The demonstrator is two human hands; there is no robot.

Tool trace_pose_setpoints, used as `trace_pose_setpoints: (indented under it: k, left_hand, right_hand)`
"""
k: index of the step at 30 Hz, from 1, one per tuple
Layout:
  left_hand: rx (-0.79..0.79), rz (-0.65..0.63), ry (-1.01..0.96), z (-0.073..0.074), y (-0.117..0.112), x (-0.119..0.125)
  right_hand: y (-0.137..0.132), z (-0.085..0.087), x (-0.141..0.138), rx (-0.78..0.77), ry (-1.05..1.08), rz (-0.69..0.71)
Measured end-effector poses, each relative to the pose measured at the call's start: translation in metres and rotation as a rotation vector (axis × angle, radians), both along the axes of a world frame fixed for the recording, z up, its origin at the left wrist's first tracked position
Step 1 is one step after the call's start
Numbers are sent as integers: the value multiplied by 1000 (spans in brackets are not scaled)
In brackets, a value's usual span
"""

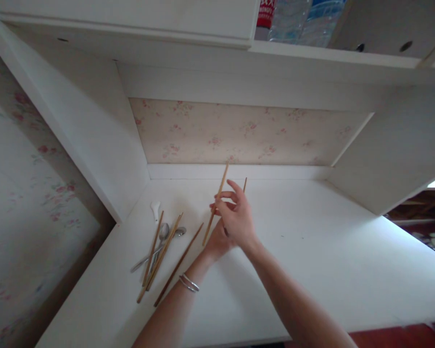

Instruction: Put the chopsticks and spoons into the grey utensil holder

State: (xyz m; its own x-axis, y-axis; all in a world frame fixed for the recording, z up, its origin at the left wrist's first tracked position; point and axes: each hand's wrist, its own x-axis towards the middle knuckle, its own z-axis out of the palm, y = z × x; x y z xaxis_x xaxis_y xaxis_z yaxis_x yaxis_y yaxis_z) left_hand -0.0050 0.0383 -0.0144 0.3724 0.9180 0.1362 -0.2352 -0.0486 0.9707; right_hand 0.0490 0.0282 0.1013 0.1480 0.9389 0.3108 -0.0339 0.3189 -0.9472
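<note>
My right hand (239, 217) pinches a light wooden chopstick (223, 181) between thumb and fingers, tilted with its upper end toward the back wall. Under and behind it is my left hand (219, 239), with two thin bangles (189, 282) at the wrist; its fingers are mostly hidden. A dark brown chopstick (245, 184) shows past the right hand and seems to be held in the left. On the white table to the left lie light chopsticks (165, 251), a darker chopstick (179, 263), metal spoons (164, 231) and a white spoon (155, 210).
The white table (311, 270) sits under an overhead cabinet (130, 19), with side panels left and right. Plastic bottles (290, 21) stand on the upper shelf. Floral wallpaper (217, 130) covers the back. Something red (395, 336) lies beyond the table's front edge.
</note>
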Motion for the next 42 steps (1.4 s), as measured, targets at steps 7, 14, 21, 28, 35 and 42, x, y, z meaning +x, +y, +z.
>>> trace_pose_setpoints:
  k: [7, 14, 21, 28, 35, 42]
  left_hand:
    - [-19, 55, 10, 5, -2, 3]
    - [-4, 31, 4, 10, -6, 3]
    - [-36, 51, 11, 6, -4, 5]
    - [-15, 48, -22, 1, -1, 7]
    - [-17, 55, -19, 0, 0, 7]
    - [37, 44, -8, 4, -2, 6]
  right_hand:
    - [22, 22, 85, -20, 88, -200]
    - [38, -7, 113, -54, -39, -262]
    - [40, -46, 107, -58, -414, -209]
    - [35, -54, 98, -44, -638, -137]
    - [37, -59, 99, -79, -583, -44]
    - [10, -84, 104, -179, -98, 155]
